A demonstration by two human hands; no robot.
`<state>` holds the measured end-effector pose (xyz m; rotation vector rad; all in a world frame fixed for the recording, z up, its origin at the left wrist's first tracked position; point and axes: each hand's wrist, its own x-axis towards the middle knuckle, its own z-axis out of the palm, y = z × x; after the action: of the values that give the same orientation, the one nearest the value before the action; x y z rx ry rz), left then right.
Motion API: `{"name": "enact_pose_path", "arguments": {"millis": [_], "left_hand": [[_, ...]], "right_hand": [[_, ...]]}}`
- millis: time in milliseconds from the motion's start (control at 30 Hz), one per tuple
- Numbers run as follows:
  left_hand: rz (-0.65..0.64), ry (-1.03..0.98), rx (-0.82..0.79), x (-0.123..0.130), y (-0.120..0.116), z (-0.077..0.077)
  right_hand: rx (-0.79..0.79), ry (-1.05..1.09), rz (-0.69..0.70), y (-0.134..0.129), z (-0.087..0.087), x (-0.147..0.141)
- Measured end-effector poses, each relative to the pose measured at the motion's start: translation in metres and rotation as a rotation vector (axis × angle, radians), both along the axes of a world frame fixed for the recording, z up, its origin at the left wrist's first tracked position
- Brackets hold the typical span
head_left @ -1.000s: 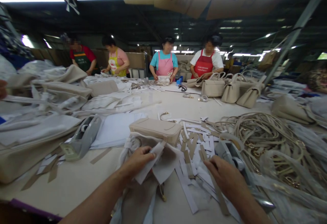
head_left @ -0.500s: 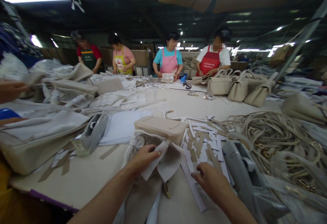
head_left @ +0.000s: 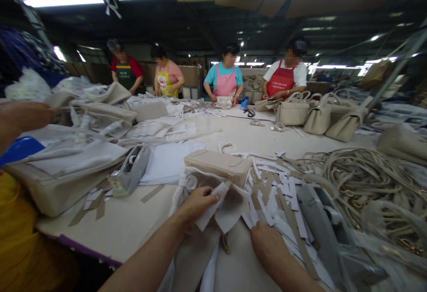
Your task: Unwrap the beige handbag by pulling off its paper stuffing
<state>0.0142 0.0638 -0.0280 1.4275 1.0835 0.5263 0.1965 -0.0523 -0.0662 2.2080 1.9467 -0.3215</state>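
Note:
A beige handbag lies in front of me, its pale inner side turned toward me. My left hand pinches a white flap at the bag's opening between thumb and fingers. A small gold clasp hangs below the flap. To the right, my right hand is curled down at the near edge of a heap of white and tan strips. Its fingertips are hidden, so whatever they grip does not show.
Grey tape dispensers stand on the left and right. Tangled beige straps fill the right side. White sheets lie behind the bag. A co-worker's hand reaches in at left. Several people work across the table, near finished handbags.
The whole view has shifted slightly right. My right hand has moved closer to the handbag and curled, and some strips beside it have shifted. My left hand keeps its pinch on the flap.

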Motion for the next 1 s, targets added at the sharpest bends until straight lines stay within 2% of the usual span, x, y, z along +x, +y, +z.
{"name": "enact_pose_path", "arguments": {"millis": [267,367,500,567,733,900,1000], "left_hand": [[0.003,-0.058,-0.022,-0.001,0.0,-0.002],[0.0,-0.081,-0.032,-0.003,0.001,-0.006],[-0.018,-0.114,-0.082,-0.009,0.005,-0.012],[-0.038,-0.138,-0.108,-0.011,0.006,-0.013],[-0.068,-0.2,-0.136,-0.013,0.007,-0.013],[-0.068,-0.256,-0.152,-0.016,0.005,-0.015],[-0.067,-0.278,-0.169,-0.016,0.006,-0.017]], "right_hand": [[0.13,0.205,-0.282,-0.016,-0.001,0.056],[0.212,0.312,-0.321,-0.025,-0.002,0.064],[0.213,0.745,-0.255,-0.036,0.006,0.044],[0.198,0.881,-0.205,-0.035,0.013,0.027],[0.191,0.923,-0.23,-0.011,0.016,-0.002],[0.119,1.042,-0.289,0.015,0.003,-0.004],[0.091,1.033,-0.286,0.025,0.001,-0.003]]}}
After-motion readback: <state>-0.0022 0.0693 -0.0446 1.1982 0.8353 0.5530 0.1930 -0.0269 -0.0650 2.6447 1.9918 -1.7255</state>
